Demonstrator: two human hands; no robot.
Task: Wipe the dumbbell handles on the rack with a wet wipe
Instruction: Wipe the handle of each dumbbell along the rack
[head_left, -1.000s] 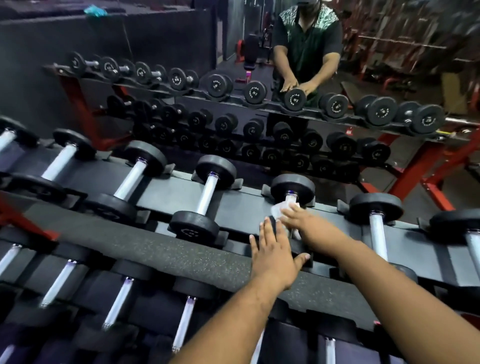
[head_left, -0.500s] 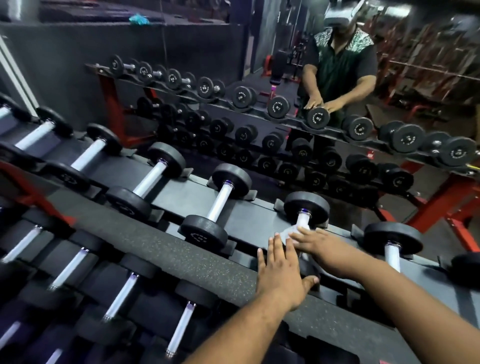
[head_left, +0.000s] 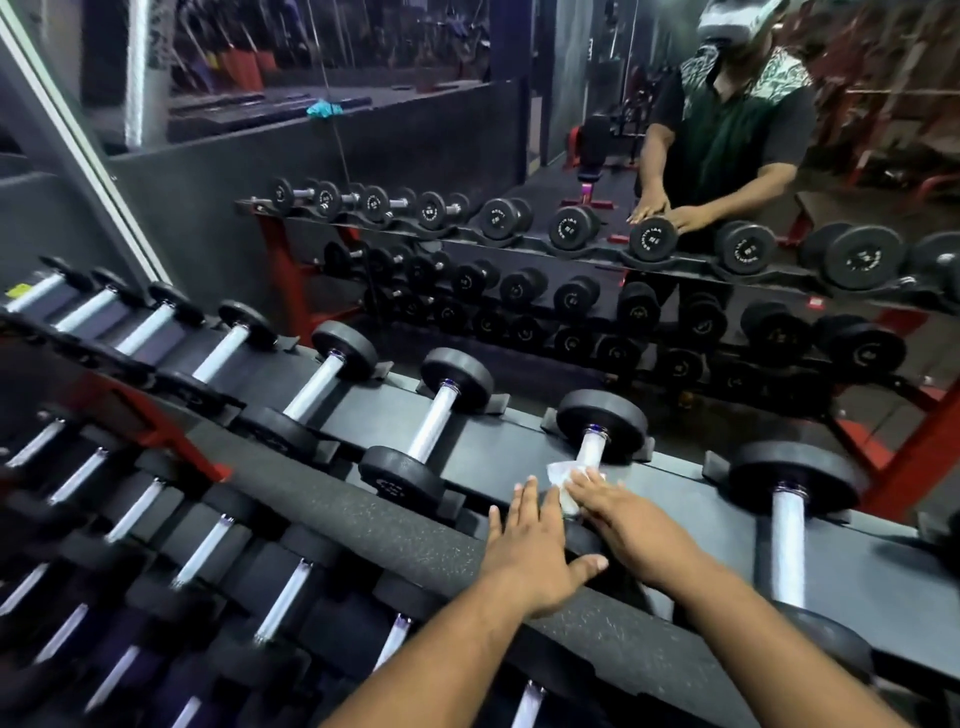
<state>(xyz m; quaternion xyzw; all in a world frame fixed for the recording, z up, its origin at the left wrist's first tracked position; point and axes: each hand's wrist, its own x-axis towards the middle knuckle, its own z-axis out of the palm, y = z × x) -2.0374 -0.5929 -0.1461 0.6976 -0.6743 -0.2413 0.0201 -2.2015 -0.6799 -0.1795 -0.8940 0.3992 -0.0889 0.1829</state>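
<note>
A row of black dumbbells with silver handles lies across the top shelf of the rack (head_left: 511, 441). My right hand (head_left: 631, 527) lies over the near part of one dumbbell handle (head_left: 592, 448) and holds a white wet wipe (head_left: 562, 477) against it. The wipe sticks out past my fingertips. The dumbbell's far head (head_left: 602, 420) is in plain view, while its near head is hidden under my hands. Just to the left, my left hand (head_left: 535, 558) rests flat with straight fingers on the near end and the rubber-covered rail (head_left: 374, 514).
Neighbouring dumbbells (head_left: 431, 423) (head_left: 787, 525) lie on either side on the same shelf. A lower shelf of dumbbells (head_left: 202, 551) runs below the rail. A mirror (head_left: 467, 156) behind the rack reflects the rack, red frame legs and a person.
The view has swung left and nearer to the rack. Both hands stay on the same dumbbell. The wipe now shows lower on the handle, farther from the far head.
</note>
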